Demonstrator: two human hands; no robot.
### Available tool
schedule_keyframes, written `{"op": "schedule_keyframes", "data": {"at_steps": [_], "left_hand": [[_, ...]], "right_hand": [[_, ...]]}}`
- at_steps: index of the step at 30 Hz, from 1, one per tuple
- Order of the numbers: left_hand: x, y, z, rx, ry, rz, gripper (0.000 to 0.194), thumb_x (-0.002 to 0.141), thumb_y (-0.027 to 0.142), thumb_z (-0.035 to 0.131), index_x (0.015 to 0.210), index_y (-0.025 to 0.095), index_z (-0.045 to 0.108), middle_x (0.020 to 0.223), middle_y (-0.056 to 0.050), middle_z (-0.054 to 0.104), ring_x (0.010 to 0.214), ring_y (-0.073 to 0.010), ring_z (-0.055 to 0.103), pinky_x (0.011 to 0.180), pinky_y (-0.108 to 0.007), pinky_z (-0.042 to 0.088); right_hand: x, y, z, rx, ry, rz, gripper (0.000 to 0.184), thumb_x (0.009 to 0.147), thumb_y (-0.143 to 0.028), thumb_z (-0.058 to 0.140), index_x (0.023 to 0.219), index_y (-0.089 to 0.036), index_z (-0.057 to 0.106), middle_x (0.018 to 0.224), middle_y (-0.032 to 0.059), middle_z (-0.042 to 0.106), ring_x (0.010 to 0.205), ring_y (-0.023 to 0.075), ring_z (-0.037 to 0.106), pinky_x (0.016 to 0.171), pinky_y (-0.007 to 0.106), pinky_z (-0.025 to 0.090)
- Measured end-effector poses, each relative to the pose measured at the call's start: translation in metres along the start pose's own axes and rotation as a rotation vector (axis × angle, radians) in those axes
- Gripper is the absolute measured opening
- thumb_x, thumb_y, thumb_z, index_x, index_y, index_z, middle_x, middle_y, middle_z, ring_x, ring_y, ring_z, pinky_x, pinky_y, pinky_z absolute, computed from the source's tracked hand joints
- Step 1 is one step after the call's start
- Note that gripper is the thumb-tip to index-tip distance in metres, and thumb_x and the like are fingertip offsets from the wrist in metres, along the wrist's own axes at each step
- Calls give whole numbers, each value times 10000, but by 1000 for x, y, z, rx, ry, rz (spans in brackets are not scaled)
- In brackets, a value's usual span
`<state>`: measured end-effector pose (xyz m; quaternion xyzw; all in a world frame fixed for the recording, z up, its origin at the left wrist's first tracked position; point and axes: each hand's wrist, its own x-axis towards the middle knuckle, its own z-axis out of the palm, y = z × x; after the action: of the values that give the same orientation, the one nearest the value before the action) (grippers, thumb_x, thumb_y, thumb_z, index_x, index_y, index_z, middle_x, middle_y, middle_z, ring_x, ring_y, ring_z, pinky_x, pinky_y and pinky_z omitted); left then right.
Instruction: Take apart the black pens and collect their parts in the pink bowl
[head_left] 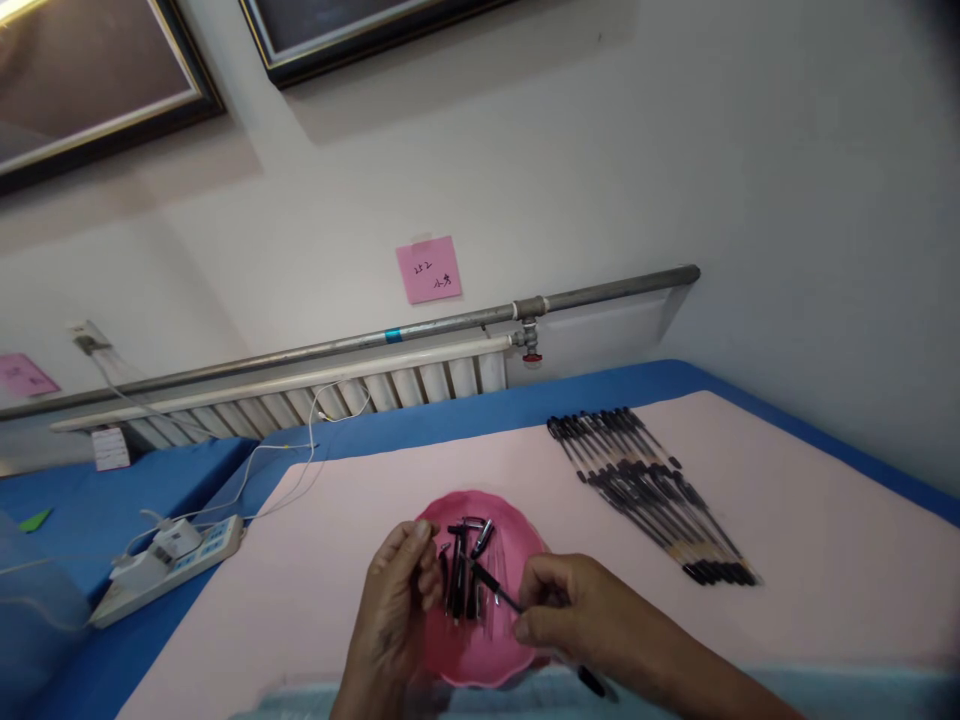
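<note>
pen (491, 582) angled over pink dish (523, 522), fingers of right hand (559, 605) clamped on it, left hand (397, 590) at dish's left edge, fingers curled, grip contents indeterminable, loose pen parts (459, 580) in dish, pen rows (652, 497) at right

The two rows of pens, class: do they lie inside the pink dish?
No, the two rows of pens lie on the pale sheet, right of the pink dish.
</note>
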<state>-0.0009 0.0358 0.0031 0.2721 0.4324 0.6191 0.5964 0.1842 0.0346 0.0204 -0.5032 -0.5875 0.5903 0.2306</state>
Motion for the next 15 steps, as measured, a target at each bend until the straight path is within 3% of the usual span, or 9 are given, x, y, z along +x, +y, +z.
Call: {"op": "schedule_keyframes", "data": {"at_steps": [5, 8, 11, 15], "left_hand": [[9, 0, -15, 459, 89, 8, 334, 620, 422, 716, 568, 172, 500, 395, 94, 387, 365, -40, 287, 373, -179, 205], [11, -6, -16, 654, 107, 34, 274, 607, 388, 716, 723, 158, 624, 476, 61, 500, 440, -80, 422, 435, -199, 307], [7, -11, -9, 612, 21, 34, 349, 633, 407, 696, 863, 149, 652, 547, 38, 551, 493, -95, 470, 473, -208, 341], [-5, -17, 6, 346, -179, -182, 363, 681, 458, 667, 858, 143, 635, 491, 76, 440, 385, -32, 292, 386, -179, 190]], "right_hand": [[3, -1, -10, -66, 86, -26, 41, 639, -158, 558, 604, -169, 538, 491, -64, 443, 481, 82, 387, 455, 199, 268], [4, -1, -10, -71, 68, -58, 61, 665, -182, 534, 605, -169, 541, 506, -51, 459, 493, 93, 400, 463, 207, 275], [2, -2, -8, -66, 31, -79, 88, 686, -194, 516, 603, -172, 532, 516, -43, 476, 502, 98, 415, 476, 208, 288], [0, 1, -2, 2, -64, -93, 93, 707, -195, 493, 620, -175, 518, 510, -48, 461, 495, 97, 423, 482, 204, 302]]}}
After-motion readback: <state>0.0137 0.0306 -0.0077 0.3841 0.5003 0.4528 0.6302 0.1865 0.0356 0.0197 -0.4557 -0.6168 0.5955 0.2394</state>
